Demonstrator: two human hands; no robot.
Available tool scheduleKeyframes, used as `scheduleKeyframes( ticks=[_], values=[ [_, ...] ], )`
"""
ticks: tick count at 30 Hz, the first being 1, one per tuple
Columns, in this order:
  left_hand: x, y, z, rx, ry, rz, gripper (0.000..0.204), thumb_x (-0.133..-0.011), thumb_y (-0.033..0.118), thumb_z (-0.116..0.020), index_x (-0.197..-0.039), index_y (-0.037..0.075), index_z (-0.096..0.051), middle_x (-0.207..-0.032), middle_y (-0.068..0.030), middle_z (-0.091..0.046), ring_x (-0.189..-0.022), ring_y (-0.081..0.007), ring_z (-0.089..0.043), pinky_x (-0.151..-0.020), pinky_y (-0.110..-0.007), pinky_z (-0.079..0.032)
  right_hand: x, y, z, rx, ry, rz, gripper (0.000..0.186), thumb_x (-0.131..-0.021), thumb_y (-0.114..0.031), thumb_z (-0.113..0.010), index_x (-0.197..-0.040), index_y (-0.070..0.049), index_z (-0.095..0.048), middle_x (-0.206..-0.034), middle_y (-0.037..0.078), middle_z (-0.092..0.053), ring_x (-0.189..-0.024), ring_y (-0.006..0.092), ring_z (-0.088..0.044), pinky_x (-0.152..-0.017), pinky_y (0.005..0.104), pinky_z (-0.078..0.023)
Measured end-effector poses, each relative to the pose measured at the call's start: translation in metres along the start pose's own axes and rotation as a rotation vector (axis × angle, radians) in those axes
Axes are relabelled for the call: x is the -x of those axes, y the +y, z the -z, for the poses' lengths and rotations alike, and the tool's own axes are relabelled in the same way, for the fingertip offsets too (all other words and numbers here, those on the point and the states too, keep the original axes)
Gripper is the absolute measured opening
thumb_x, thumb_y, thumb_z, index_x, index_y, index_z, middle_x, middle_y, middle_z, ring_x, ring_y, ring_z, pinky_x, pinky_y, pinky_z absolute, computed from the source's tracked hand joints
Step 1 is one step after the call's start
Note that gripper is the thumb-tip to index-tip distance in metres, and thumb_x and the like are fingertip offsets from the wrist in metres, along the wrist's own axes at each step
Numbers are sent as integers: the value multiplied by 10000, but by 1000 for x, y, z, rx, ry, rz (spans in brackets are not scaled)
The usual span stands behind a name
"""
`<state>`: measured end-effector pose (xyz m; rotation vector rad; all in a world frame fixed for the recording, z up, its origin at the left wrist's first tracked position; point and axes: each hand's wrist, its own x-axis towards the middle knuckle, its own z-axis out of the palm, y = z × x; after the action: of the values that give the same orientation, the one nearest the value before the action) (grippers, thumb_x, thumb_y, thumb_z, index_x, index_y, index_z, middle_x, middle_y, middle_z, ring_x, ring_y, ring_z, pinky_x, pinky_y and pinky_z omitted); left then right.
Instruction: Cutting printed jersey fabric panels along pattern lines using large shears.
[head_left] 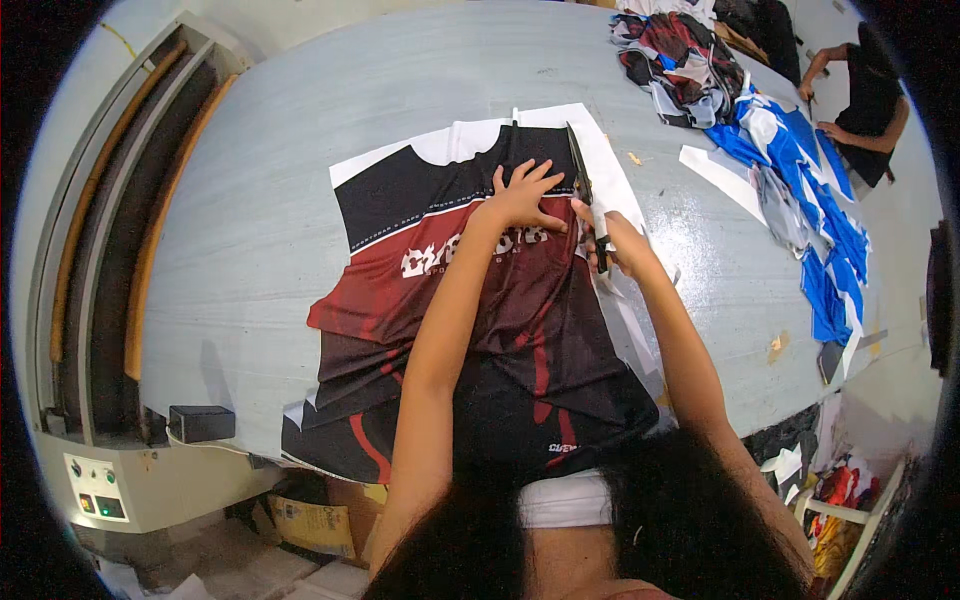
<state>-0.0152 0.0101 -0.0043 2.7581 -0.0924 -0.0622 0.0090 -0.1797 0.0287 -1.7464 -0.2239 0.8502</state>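
Note:
A black and dark red printed fabric panel (375, 310), shaped like a jersey with white lettering, lies rumpled over white paper (605, 140) on the table. My left hand (525, 195) presses on its upper part, fingers spread and thumb apart. At the panel's upper right edge, my right hand (620, 240) grips long scissors (585, 170), their blades pointing away from me along the edge between fabric and paper. My right fingers are partly hidden behind the scissor handles.
The pale table (230, 150) carries piled printed fabric (680, 60), blue fabric pieces (835, 290) and a black block (202, 423). A grey machine with rollers (105, 220) stands at left. A co-worker (865, 110) is at the right edge. Below right sits a rack of cloth (840, 500).

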Motion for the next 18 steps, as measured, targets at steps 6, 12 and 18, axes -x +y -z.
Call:
scheduleKeyframes(
  ticks=[6,12,18],
  values=[
    [-2,-4,-3,25,24,-24,959,-521,613,-692,-1326,227,-343,-1432,-70,-190,-1328,-266,-104,-985,-615,-11,-8,5,-1,88,37,35,486,-750,-549,-581,-708,-80,-460,-496,-4,-453,-352,105,-466,-328,212,-357],
    [5,1,1,-3,-7,7,886,-581,559,-695,-1332,268,-325,-1439,-42,-171,-1327,-257,-103,-1013,-574,-17,-1,-4,0,108,12,12,500,-753,-557,-570,-666,-75,-466,-505,2,-466,-363,106,-482,-327,216,-360],
    [2,2,2,-5,-10,0,891,-584,570,-689,-1335,271,-315,-1441,-27,-166,-1328,-248,-100,-1016,-569,-13,-24,13,7,147,-6,80,507,-754,-560,-566,-694,-65,-477,-509,16,-469,-362,111,-481,-327,223,-374]
  ],
)
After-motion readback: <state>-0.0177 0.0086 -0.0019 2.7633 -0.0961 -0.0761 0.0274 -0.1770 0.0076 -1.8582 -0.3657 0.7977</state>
